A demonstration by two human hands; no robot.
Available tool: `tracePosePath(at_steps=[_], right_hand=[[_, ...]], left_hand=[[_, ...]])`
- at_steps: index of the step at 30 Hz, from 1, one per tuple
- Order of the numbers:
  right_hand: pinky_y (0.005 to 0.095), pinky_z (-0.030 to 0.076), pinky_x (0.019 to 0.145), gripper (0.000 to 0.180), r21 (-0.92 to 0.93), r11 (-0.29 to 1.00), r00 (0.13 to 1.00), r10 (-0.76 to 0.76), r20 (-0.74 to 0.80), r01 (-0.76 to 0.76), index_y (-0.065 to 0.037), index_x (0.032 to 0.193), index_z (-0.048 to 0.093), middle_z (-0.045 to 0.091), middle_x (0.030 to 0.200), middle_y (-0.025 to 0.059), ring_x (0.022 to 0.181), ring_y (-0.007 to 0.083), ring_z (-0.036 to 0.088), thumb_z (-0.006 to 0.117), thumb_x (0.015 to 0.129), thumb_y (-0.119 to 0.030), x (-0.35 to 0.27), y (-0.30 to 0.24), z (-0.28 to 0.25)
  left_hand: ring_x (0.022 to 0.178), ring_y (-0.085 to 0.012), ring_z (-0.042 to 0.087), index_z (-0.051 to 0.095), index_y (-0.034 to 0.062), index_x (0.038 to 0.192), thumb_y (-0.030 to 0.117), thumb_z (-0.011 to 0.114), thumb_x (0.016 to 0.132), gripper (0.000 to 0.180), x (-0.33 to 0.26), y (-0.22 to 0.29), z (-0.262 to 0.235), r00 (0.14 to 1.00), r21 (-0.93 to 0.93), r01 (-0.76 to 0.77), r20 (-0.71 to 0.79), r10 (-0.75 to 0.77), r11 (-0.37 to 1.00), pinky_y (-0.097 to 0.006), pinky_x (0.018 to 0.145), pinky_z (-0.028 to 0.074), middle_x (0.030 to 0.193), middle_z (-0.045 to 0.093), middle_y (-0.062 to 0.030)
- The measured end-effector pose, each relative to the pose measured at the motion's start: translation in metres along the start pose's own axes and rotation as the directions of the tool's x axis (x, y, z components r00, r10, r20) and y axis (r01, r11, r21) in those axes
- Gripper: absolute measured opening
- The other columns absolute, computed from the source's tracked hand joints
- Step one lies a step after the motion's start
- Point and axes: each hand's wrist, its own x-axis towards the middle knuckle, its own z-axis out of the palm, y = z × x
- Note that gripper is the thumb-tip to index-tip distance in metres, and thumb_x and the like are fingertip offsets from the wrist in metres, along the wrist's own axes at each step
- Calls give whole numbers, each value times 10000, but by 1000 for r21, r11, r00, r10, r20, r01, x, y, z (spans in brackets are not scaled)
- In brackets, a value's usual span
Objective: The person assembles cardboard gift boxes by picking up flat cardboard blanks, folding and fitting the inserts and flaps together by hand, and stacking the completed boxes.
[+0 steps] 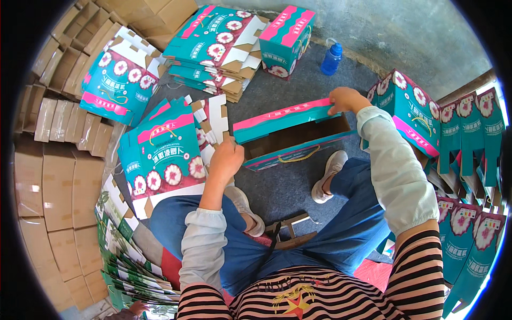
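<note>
Between my feet stands a teal and pink cardboard gift box (282, 124), its top open and the brown inside showing. A yellow rope handle hangs on its near side. My right hand (345, 100) is closed on the pink edge at the far right corner. At the left end, my left hand (227, 159) has its fingers closed on the box's edge; part of the grip is hidden. Just left of that hand lies a stack of flat teal cartons (169, 152) with white flaps.
Brown cardboard boxes (58, 186) are piled along the left. Flat cartons (213, 42), a finished box (285, 40) and a blue bottle (332, 60) stand at the back. More teal boxes (413, 109) fill the right. Another person's hand (138, 308) shows at the lower left, near green-printed sheets (133, 266).
</note>
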Motion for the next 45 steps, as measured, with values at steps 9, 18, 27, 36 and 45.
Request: tracePosePath(at_steps=[9, 18, 27, 36, 45], right_hand=[[371, 487, 784, 433, -278, 959, 998, -49, 35, 57, -79, 955, 659, 639, 967, 125, 949, 288, 598, 790, 581, -255, 19, -35, 2], [385, 531, 500, 491, -553, 824, 991, 80, -110, -128, -27, 1237, 436, 556, 1107, 140, 874, 268, 619, 547, 777, -158, 37, -64, 48], [352, 519, 470, 753, -623, 741, 962, 120, -247, -252, 18, 1360, 215, 357, 1295, 286, 815, 319, 632, 598, 735, -151, 28, -71, 68], [417, 453, 857, 807, -36, 998, 994, -60, -89, 57, -40, 1322, 316, 421, 1247, 197, 1070, 359, 506, 633, 723, -476, 11, -23, 35], [377, 464, 813, 701, 530, 847, 981, -60, 186, -48, -1, 1119, 549, 528, 1104, 198, 942, 289, 567, 510, 772, -609, -20, 13, 9]], left_hand=[[895, -401, 565, 499, -45, 1078, 216, 399, 794, 399, 4, -1, 6, 997, -68, 68, 24, -67, 995, -444, 791, 432, 940, 583, -275], [957, -379, 544, 486, -50, 1105, 418, 366, 886, 531, 1, 17, 3, 998, -38, 34, 58, -32, 999, -416, 820, 417, 1004, 567, -265], [889, -343, 566, 537, 26, 1099, 529, 349, 882, 580, 17, -8, 11, 972, -284, 71, 234, -2, 956, -402, 776, 422, 931, 576, -226], [742, -250, 570, 474, 56, 1076, 178, 685, 735, 418, 22, -25, 37, 947, 16, -319, 35, 319, 948, -356, 651, 456, 929, 562, -140], [807, -283, 578, 431, 75, 1094, 148, 682, 734, 444, 28, -30, 34, 951, 16, -290, 112, 287, 957, -370, 695, 459, 1025, 548, -139]])
